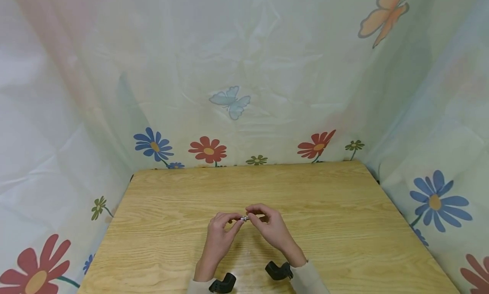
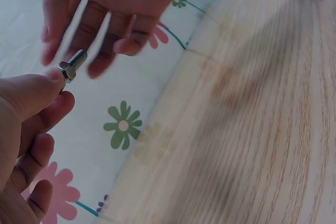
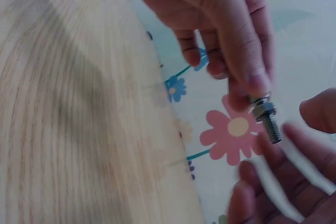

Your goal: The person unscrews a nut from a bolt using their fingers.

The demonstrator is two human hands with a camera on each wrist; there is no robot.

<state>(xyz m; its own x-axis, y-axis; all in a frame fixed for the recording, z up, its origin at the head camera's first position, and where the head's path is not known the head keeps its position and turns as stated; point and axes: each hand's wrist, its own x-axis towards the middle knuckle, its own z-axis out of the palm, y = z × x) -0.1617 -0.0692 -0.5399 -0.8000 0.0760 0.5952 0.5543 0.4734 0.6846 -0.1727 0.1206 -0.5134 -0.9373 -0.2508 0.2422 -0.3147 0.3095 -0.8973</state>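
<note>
Between the thumb and index finger of my left hand [image 1: 219, 236] a small silver bolt [image 2: 79, 59] is pinched. A hex nut [image 3: 264, 110] sits around it close to the fingertips, and the threaded end sticks out toward my right hand [image 1: 276, 233]. The held end is hidden by the left thumb. My right hand's fingers are loosely spread and slightly bent, with its thumb [image 3: 321, 111] apart from them; they surround the threaded tip without gripping it. In the left wrist view, the right fingers [image 2: 97, 35] look blurred just beyond the bolt.
Both hands are above a light wooden table [image 1: 172, 200]. Behind it hangs a pale curtain [image 1: 183, 73] printed with flowers and butterflies, which also lines both sides. A black wrist device [image 1: 223, 283] is on the left wrist, another [image 1: 279, 270] on the right.
</note>
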